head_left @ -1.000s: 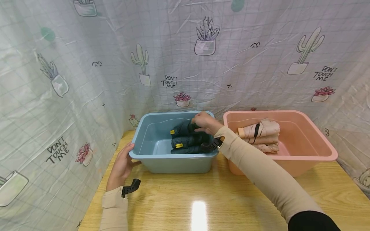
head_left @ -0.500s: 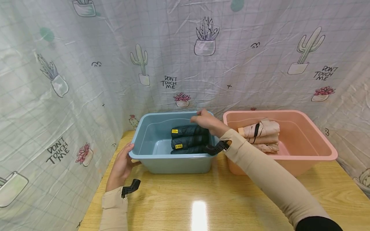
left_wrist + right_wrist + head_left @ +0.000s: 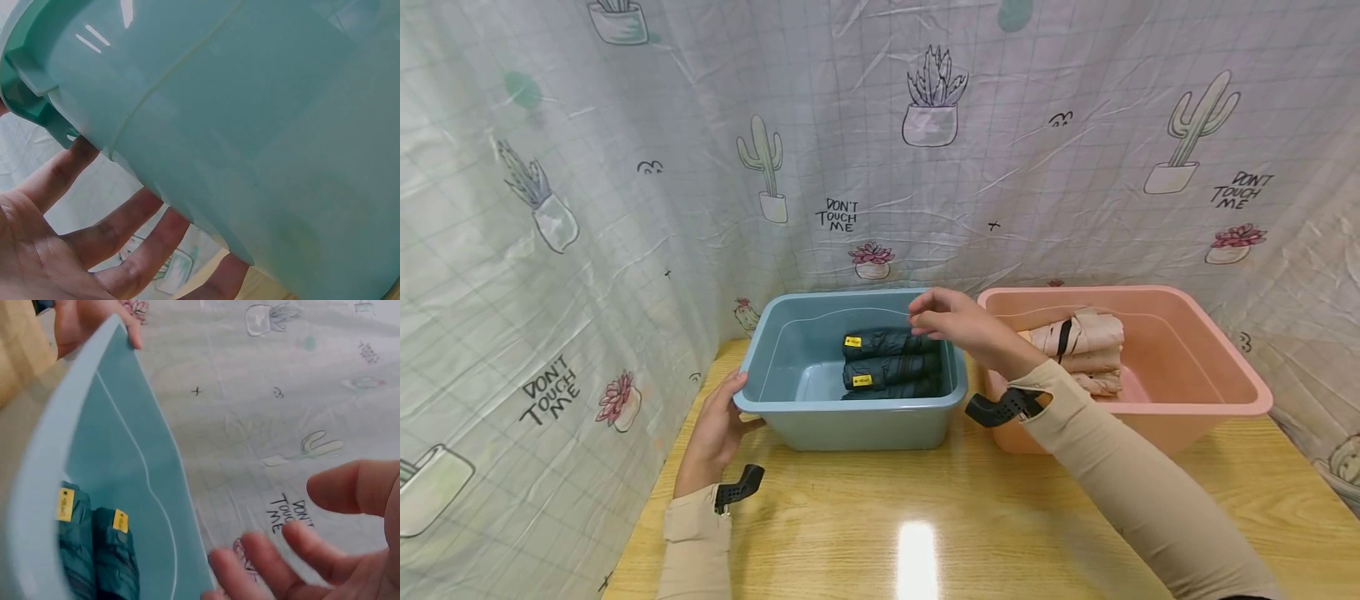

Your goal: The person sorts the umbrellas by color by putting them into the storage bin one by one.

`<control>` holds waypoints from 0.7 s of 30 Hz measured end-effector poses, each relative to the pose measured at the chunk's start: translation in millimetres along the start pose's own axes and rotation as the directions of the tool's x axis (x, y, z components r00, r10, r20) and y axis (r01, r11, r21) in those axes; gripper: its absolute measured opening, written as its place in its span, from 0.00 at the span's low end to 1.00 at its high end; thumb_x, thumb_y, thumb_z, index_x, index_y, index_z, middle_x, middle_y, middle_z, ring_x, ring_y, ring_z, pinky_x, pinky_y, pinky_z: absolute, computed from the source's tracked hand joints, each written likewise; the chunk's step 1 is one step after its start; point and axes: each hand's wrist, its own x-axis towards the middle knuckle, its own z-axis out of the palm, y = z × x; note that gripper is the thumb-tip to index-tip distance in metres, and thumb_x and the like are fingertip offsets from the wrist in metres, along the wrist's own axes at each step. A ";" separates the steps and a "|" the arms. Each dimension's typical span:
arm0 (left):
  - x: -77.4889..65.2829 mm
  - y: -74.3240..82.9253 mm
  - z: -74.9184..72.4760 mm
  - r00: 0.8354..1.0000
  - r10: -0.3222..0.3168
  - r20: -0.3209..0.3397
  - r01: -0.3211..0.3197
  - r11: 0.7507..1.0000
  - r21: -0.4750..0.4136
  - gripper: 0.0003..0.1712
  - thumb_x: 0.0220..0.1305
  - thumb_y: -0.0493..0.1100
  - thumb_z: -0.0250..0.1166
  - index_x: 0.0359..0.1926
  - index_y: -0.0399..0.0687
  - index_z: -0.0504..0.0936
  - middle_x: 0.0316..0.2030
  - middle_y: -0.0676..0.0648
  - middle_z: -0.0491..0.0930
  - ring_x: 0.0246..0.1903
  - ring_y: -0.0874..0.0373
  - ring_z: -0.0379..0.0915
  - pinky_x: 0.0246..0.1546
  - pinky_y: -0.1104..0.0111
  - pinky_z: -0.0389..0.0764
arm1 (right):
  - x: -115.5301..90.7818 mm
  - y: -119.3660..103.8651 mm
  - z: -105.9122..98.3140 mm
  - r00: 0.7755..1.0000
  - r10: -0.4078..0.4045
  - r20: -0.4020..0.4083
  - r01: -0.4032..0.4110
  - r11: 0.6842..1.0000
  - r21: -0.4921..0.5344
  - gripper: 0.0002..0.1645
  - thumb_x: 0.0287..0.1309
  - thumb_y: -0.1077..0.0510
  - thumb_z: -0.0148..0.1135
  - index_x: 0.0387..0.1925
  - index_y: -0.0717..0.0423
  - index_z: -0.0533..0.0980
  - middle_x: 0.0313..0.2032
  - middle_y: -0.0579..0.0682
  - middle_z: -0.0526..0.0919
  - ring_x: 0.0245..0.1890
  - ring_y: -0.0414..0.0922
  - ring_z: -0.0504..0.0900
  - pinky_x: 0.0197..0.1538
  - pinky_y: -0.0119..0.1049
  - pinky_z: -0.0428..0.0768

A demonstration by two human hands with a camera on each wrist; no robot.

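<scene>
In the head view a light blue tub (image 3: 857, 427) holds dark green rolled cloth bundles, lying side by side: a back roll (image 3: 880, 341), a middle roll (image 3: 887, 370) and a partly hidden front one. Yellow tags mark their left ends. My left hand (image 3: 713, 429) grips the tub's left end, thumb over the rim and fingers against the outer wall; the left wrist view shows those fingers (image 3: 125, 231) touching the plastic. Above the tub's right end is my right hand (image 3: 958, 321), holding nothing. Its thumb and fingers (image 3: 319, 550) are spread apart in the right wrist view.
A pink tub (image 3: 1195, 350) stands just right of the blue one, with pale pink rolled bundles (image 3: 1086, 337) and a black band on the top roll. Both tubs rest on a wooden table (image 3: 820, 517). A printed curtain (image 3: 850, 125) hangs close behind and to the left.
My right hand has let go of the back green roll, which now lies flat beside the others, and has drawn back to the right. My left hand has stayed on the blue tub.
</scene>
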 end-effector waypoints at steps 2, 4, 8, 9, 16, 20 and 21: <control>-0.4 0.8 0.6 1.000 0.004 -0.008 -0.004 1.000 0.014 0.34 0.80 0.57 0.49 0.78 0.49 0.60 0.75 0.40 0.60 0.72 0.42 0.56 0.67 0.26 0.54 | -9.5 4.6 -2.5 0.999 -0.040 0.013 0.040 0.999 -0.012 0.19 0.77 0.59 0.50 0.63 0.63 0.68 0.61 0.62 0.77 0.62 0.56 0.79 0.68 0.48 0.75; -1.2 2.7 1.2 1.000 0.010 -0.019 -0.009 1.000 0.030 0.34 0.80 0.58 0.49 0.78 0.48 0.61 0.73 0.41 0.62 0.71 0.43 0.58 0.67 0.27 0.56 | -18.9 10.3 -4.7 0.996 -0.087 0.021 0.087 0.996 -0.012 0.17 0.77 0.60 0.50 0.61 0.64 0.70 0.57 0.63 0.79 0.57 0.55 0.82 0.64 0.46 0.79; -3.8 8.8 3.8 0.998 0.019 -0.053 -0.015 0.997 0.078 0.33 0.80 0.57 0.48 0.76 0.45 0.61 0.66 0.44 0.67 0.66 0.50 0.65 0.65 0.36 0.64 | -37.7 23.4 -7.4 0.984 -0.177 0.019 0.176 0.984 0.028 0.14 0.76 0.63 0.51 0.57 0.66 0.71 0.49 0.59 0.81 0.48 0.48 0.85 0.57 0.39 0.83; -4.7 10.8 4.9 0.998 0.017 -0.068 -0.011 0.995 0.095 0.33 0.81 0.57 0.48 0.77 0.45 0.61 0.65 0.46 0.67 0.64 0.53 0.67 0.64 0.41 0.68 | -42.0 26.6 -7.6 0.981 -0.196 0.013 0.195 0.980 0.050 0.13 0.76 0.63 0.52 0.55 0.66 0.72 0.47 0.58 0.81 0.47 0.46 0.85 0.56 0.38 0.83; -13.4 26.7 13.7 0.979 0.068 -0.192 -0.015 0.964 0.266 0.30 0.80 0.53 0.51 0.77 0.53 0.61 0.68 0.41 0.68 0.54 0.58 0.75 0.46 0.74 0.80 | -67.6 46.8 -10.7 0.935 -0.351 -0.054 0.355 0.930 0.099 0.11 0.72 0.69 0.53 0.50 0.75 0.70 0.40 0.50 0.82 0.40 0.42 0.85 0.48 0.33 0.84; -19.9 34.6 21.7 0.955 0.167 -0.244 -0.061 0.918 0.392 0.32 0.77 0.53 0.56 0.76 0.53 0.63 0.71 0.41 0.68 0.65 0.50 0.68 0.57 0.64 0.75 | -80.1 54.0 -13.6 0.917 -0.384 -0.103 0.385 0.923 -0.010 0.10 0.73 0.65 0.56 0.49 0.71 0.73 0.39 0.53 0.84 0.40 0.42 0.86 0.48 0.31 0.84; -21.7 36.0 23.9 0.946 0.201 -0.255 -0.076 0.900 0.429 0.32 0.77 0.53 0.57 0.76 0.53 0.64 0.71 0.41 0.68 0.67 0.48 0.66 0.60 0.60 0.73 | -83.3 55.2 -14.1 0.915 -0.388 -0.112 0.386 0.922 -0.033 0.10 0.73 0.65 0.56 0.49 0.69 0.74 0.39 0.54 0.85 0.40 0.42 0.86 0.49 0.31 0.84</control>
